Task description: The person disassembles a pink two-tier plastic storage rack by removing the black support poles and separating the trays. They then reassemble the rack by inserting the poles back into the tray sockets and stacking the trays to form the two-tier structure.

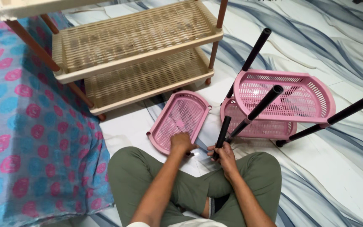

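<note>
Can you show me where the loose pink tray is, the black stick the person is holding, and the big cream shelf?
loose pink tray (180,117): head view, on its slatted middle.
black pole (223,129): head view, on the shaft above the right hand (223,156).
cream shelf rack (135,33): head view, on the upper slatted shelf.

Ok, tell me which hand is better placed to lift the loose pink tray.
Left, probably. The left hand already rests on the near edge of the loose pink tray, lying flat on the floor. The right hand is wrapped around a black tube, so it is occupied.
</note>
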